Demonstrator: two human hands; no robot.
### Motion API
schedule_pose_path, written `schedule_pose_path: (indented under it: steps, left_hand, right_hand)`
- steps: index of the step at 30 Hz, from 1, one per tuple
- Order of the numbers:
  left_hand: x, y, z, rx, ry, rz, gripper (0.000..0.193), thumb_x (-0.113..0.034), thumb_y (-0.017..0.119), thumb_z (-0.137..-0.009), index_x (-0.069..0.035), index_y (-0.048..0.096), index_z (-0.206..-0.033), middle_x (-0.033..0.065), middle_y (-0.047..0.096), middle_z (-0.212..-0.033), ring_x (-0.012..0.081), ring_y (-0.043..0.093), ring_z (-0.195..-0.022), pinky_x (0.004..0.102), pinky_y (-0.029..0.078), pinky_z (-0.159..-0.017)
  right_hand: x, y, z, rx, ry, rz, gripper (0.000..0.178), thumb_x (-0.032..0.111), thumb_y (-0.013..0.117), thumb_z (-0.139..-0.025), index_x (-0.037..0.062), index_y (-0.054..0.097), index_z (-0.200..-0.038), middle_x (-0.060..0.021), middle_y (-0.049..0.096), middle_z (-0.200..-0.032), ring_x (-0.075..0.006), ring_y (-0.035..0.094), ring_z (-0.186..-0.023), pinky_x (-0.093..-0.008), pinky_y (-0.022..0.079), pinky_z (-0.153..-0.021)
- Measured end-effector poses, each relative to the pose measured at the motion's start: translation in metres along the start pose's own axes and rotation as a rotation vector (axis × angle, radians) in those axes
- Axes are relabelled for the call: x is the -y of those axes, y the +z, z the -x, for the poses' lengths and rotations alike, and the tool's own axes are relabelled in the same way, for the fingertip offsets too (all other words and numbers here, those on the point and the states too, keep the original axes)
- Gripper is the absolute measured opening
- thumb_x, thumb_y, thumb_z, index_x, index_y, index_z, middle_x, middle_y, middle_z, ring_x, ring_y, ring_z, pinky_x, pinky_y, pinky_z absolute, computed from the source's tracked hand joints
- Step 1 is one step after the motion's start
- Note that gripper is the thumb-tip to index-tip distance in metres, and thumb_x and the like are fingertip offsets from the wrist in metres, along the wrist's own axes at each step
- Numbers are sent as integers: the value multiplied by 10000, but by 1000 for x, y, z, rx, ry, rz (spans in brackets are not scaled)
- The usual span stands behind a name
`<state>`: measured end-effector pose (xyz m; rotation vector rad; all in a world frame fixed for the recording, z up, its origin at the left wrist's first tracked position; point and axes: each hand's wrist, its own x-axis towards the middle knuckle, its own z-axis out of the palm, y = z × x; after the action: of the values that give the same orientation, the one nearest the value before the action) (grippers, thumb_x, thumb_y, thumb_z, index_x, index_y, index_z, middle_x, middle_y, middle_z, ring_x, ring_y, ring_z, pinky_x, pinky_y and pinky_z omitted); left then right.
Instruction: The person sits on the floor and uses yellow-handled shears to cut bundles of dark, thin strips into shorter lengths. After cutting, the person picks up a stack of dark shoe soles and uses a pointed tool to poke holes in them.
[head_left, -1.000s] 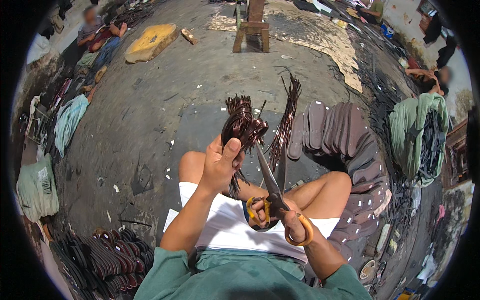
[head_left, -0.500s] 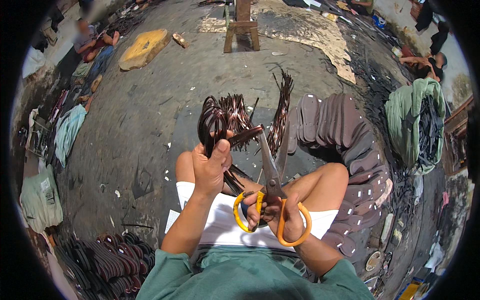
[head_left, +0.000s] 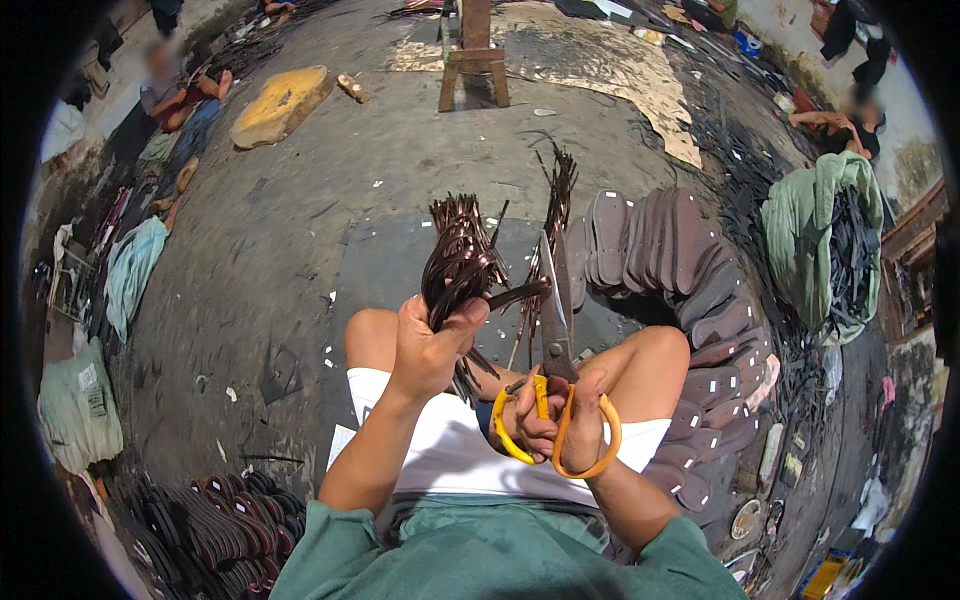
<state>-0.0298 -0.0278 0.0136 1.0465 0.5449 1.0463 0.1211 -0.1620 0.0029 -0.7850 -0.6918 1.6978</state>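
My left hand (head_left: 428,345) is closed around a looped bundle of glossy dark brown strips (head_left: 455,278). A flat group of the strips sticks out to the right from beside my thumb, its end at the scissor blades. My right hand (head_left: 592,392) holds large scissors (head_left: 556,335) with yellow and orange handles, thumb through the orange one and fingers at the yellow one. The blades point away from me and are nearly together. Whether they touch the strip end, I cannot tell. Behind my left hand, more brown strips (head_left: 458,212) overlap the held bundle in view.
Another bundle of strips (head_left: 562,185) lies right of centre. Brown sandal soles (head_left: 655,240) curve round my right side; dark soles (head_left: 215,530) are piled lower left. A green sack (head_left: 800,230) stands far right, a wooden stand (head_left: 475,65) ahead. Two people sit at the sides.
The scissor blades have drawn closer together. My left hand has moved slightly right with its bundle, whose loop has tipped and now overlaps the strips behind. The view has shifted slightly.
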Motion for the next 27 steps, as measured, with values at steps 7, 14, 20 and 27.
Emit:
schedule_pose_path:
  steps: [7,14,20,27]
  left_hand:
    - [10,-15,-4,40,73,15,103,-87,674,-882,-9,651,-945,-36,555,-704,6,418,-551,196,298,-464]
    - [9,-10,2,60,51,-101,185,-82,708,-863,1,665,-1022,-11,659,-843,51,568,-770,223,474,-707]
    - [9,-10,3,52,63,-68,363,-295,748,-856,3,647,-1036,-29,592,-739,26,507,-640,194,410,-558]
    - [9,5,-1,-18,52,-15,237,-187,668,-913,9,644,-1044,-53,544,-704,13,447,-572,194,348,-496]
  right_hand:
    - [1,2,11,95,-227,489,831,752,349,-890,-36,547,-1061,1,441,-712,-88,421,-630,-252,372,-572]
    - [10,0,0,104,-161,441,771,714,359,-917,-21,515,-1090,11,424,-731,-81,405,-626,-245,348,-550]
    - [1,-2,-2,92,-127,240,859,781,333,-871,-27,505,-1104,-5,439,-730,-102,422,-614,-250,353,-535]
    - [-13,-3,8,54,-50,-13,950,831,255,-840,-32,491,-1161,-42,470,-781,-141,474,-699,-305,418,-636]
